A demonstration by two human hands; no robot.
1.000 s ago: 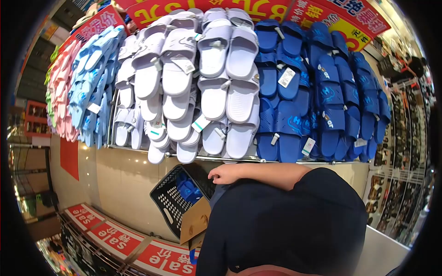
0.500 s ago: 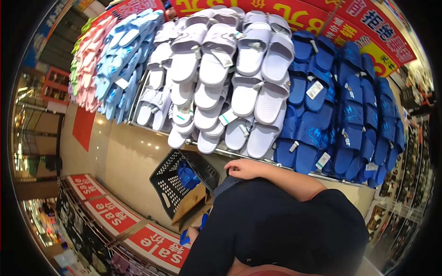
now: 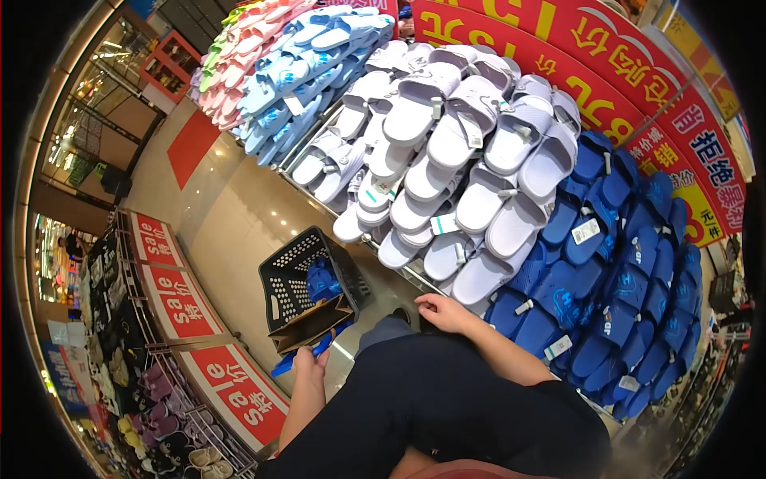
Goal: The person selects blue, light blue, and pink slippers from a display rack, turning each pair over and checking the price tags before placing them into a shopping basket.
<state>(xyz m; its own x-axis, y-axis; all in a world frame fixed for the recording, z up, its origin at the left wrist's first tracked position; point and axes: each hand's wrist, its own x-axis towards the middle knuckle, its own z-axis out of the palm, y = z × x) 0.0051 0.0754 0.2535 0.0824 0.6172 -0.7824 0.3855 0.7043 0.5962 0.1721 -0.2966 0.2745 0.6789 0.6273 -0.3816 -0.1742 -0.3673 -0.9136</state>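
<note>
My left hand (image 3: 309, 361) is closed around a blue slipper (image 3: 286, 365), low at the near side of a black shopping basket (image 3: 274, 307). Blue slippers (image 3: 322, 279) lie inside the basket, and an open cardboard box (image 3: 313, 326) sits at its near end. My right hand (image 3: 440, 313) hangs near the front rail of the display rack, fingers apart and loosely bent, with nothing in it. Right above it are white slippers (image 3: 483, 279), stacked in rows with tags. Further right on the same rack hang dark blue slippers (image 3: 558, 291).
Light blue slippers (image 3: 295, 76) and pink slippers (image 3: 227, 76) fill the rack's far left end. Red price banners (image 3: 550, 68) stand behind it. On my left runs another shoe rack with red sale signs (image 3: 185, 299). Tiled floor (image 3: 227, 215) lies between the racks.
The view has turned, shifting the white and blue slippers right and down. My left hand with the blue slipper has come into fuller view beside the box. My right hand has moved off my leg.
</note>
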